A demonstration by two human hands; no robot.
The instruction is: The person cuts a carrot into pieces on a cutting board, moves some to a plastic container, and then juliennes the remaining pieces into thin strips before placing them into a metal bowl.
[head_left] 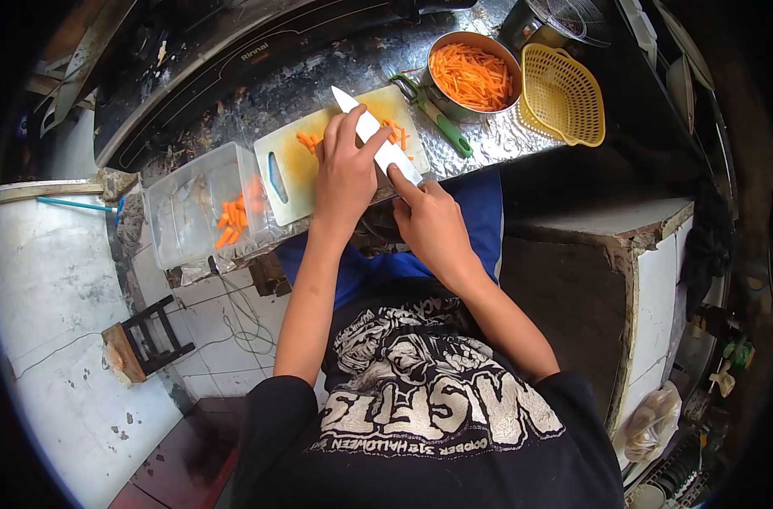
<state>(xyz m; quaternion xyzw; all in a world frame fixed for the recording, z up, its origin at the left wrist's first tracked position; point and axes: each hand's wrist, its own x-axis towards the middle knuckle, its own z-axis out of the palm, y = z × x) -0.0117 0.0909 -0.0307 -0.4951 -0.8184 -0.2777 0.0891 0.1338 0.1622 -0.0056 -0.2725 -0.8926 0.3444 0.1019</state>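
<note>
A kitchen knife (372, 131) lies slantwise over a cutting board (286, 207), its tip pointing up and left. My right hand (437, 222) is closed round its handle, the index finger along the blade's base. My left hand (346, 174) rests on the board left of the blade, fingers bent and close together; what lies beneath the fingertips is hidden. Carrot pieces (306, 142) sit beside the left fingers, and thin carrot strips (396, 133) lie to the right of the blade.
Left of the board, a clear plastic container (179, 204) holds carrot chunks (232, 222). A green peeler (451, 136) lies right of the board, near a metal pot (508, 53) of shredded carrot (471, 78) and a yellow basket (601, 102). A stove (272, 53) stands behind.
</note>
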